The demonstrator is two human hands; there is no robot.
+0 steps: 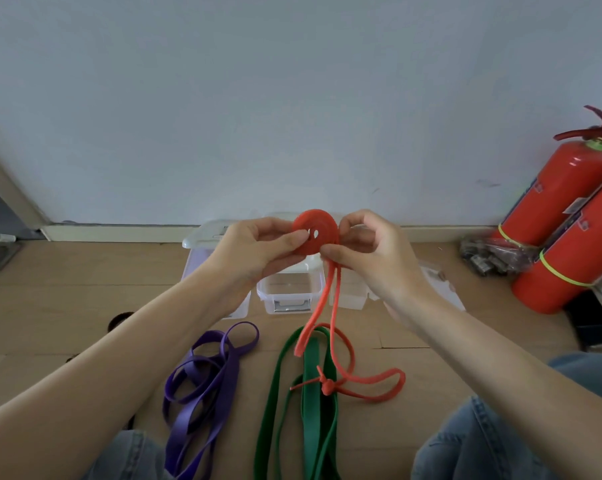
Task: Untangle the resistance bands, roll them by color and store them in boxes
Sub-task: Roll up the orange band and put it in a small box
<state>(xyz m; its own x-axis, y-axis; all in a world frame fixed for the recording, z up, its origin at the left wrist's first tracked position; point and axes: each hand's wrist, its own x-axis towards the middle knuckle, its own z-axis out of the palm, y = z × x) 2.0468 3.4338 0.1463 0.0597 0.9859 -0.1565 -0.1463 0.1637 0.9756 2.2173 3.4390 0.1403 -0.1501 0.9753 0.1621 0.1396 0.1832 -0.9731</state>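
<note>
Hands mid-air above clear boxes [285, 292]: left hand [254, 251] fingers pinch rolled red band [315, 237] coil, right hand [375, 254] pinches its loose tail, which trails to floor over green band [310, 393], purple band [206, 375] beside.

A matt, rubbery red band [315, 236], its coil ridged at the edge, at centre frame; below it, a glossier purple band [202, 382] and a dull, cloth-like green band [310, 393] lie on pale, smooth wood-look flooring [84, 271]. Clear, glossy plastic boxes [285, 292] sit behind. At right, glossy red-painted fire extinguishers [562, 216]; faded denim at the bottom corners.
</note>
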